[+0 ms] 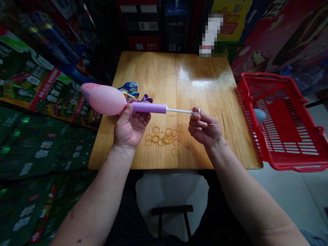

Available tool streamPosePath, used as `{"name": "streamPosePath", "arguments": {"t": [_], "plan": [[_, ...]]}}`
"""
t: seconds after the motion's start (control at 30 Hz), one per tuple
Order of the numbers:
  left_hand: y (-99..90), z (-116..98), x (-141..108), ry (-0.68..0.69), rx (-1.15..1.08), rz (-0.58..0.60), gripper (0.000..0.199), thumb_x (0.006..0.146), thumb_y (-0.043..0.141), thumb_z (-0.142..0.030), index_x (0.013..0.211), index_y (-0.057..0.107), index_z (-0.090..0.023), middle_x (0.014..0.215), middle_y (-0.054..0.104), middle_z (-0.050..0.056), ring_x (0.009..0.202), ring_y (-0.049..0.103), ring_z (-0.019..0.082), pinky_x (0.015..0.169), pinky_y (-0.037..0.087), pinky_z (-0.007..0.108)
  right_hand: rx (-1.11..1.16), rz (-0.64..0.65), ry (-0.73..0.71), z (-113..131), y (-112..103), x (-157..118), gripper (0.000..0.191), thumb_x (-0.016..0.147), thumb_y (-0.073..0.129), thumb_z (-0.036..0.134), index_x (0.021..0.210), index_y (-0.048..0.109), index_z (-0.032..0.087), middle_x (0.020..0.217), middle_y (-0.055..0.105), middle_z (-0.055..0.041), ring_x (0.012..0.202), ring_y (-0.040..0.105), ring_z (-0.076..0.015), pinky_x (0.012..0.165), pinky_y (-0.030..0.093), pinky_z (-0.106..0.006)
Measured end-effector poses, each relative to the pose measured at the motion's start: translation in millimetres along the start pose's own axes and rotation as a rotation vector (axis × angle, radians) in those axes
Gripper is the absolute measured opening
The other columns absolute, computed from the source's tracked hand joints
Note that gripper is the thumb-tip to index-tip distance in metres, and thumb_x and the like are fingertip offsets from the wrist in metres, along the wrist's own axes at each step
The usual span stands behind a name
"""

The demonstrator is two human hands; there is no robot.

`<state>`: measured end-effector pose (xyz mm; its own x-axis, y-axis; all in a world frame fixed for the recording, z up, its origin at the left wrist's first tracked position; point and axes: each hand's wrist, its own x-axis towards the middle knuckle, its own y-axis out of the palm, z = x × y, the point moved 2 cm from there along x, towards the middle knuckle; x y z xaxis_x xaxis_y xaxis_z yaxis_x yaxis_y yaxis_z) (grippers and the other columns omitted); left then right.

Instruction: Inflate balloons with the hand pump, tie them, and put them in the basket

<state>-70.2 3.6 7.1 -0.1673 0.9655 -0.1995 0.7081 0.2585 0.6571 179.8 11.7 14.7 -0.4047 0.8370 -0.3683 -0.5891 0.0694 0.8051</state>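
A pink balloon, partly inflated, sits on the nozzle end of a purple hand pump. My left hand pinches the balloon's neck where it meets the pump, thumb on top. My right hand is closed on the end of the pump's white rod, which is drawn out of the barrel. Under the pump, several yellow rubber bands lie in a loose cluster on the wooden table. Behind my left hand lie several uninflated balloons, blue, yellow and purple, partly hidden by the pump.
To the right of the table stands a red basket with a light blue balloon inside. Stacked green cartons line the left side. Boxes stand behind the table. A dark stool shows below the table's front edge.
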Motion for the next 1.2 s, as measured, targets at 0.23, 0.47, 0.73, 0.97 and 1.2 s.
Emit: {"name": "streamPosePath", "arguments": {"t": [0.23, 0.47, 0.73, 0.97, 1.2], "plan": [[8.9, 24, -15, -0.172, 0.003, 0.068, 0.027, 0.093, 0.074, -0.043, 0.115, 0.073, -0.029, 0.112, 0.080, 0.005, 0.105, 0.076, 0.021, 0.093, 0.060, 0.035, 0.032, 0.053, 0.109, -31, 3, 3, 0.009, 0.100, 0.059, 0.017, 0.099, 0.068, 0.019, 0.070, 0.063, 0.0059, 0.045, 0.036, -0.0032, 0.047, 0.038, -0.014], [7.6, 10, -5, -0.100, 0.000, 0.044, 0.027, 0.090, 0.076, -0.042, 0.113, 0.073, -0.027, 0.113, 0.080, 0.006, 0.118, 0.072, 0.024, 0.096, 0.060, 0.034, -0.020, 0.062, 0.059, -11, 2, 1, 0.011, 0.101, 0.057, 0.017, 0.098, 0.068, 0.020, 0.070, 0.063, 0.0061, 0.045, 0.035, -0.0028, 0.047, 0.037, -0.014], [3.8, 18, -10, -0.135, 0.005, 0.060, 0.031, 0.092, 0.075, -0.045, 0.119, 0.072, -0.030, 0.119, 0.079, 0.005, 0.111, 0.074, 0.024, 0.092, 0.060, 0.036, 0.074, 0.059, 0.071, -17, 1, 3, 0.013, 0.102, 0.057, 0.016, 0.096, 0.067, 0.020, 0.068, 0.062, 0.0072, 0.043, 0.032, -0.0023, 0.045, 0.037, -0.013], [11.8, 25, -17, -0.190, 0.003, 0.088, 0.032, 0.093, 0.074, -0.044, 0.121, 0.072, -0.031, 0.120, 0.079, 0.006, 0.113, 0.074, 0.023, 0.095, 0.059, 0.036, 0.089, 0.097, 0.106, -26, 2, 3, 0.009, 0.100, 0.059, 0.015, 0.099, 0.067, 0.019, 0.077, 0.070, 0.0038, 0.048, 0.045, -0.0026, 0.050, 0.044, -0.013], [12.2, 26, -14, -0.180, -0.034, 0.045, 0.026, 0.096, 0.070, -0.041, 0.117, 0.073, -0.027, 0.113, 0.080, 0.006, 0.104, 0.075, 0.020, 0.090, 0.060, 0.031, 0.094, 0.065, 0.128, -30, 4, 5, 0.010, 0.102, 0.057, 0.016, 0.100, 0.067, 0.019, 0.072, 0.068, 0.0051, 0.046, 0.044, -0.0022, 0.047, 0.041, -0.012]]}}
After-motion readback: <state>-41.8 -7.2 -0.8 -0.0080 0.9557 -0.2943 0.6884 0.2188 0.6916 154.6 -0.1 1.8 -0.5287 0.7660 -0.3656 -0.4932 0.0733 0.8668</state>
